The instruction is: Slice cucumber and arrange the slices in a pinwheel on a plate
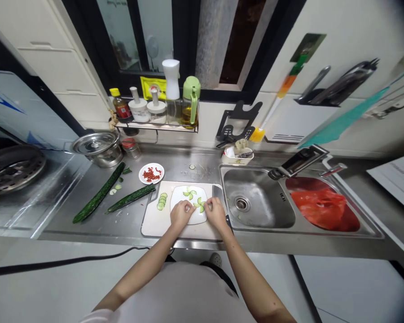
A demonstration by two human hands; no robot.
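A white square plate (pixel 178 194) lies on the cutting board (pixel 151 221). Thin half-round cucumber slices (pixel 189 193) are fanned in a small cluster near its far side, with another cluster of cucumber slices (pixel 200 205) at its right. Over the plate's left part, my left hand (pixel 182 213) has thumb and forefinger pinched together; what is between them, if anything, is hidden. The fingertips of my right hand (pixel 216 212) close on the edge of a slice in the right cluster. A row of round cucumber slices (pixel 161 201) rests on the board's left side.
A knife (pixel 217 192) lies along the board's right edge, beside the sink (pixel 259 202). On the left are a cut cucumber (pixel 131 199), a whole cucumber (pixel 99 194) and a small dish (pixel 142 175) of chopped red pieces. A steel pot (pixel 104 152) stands behind.
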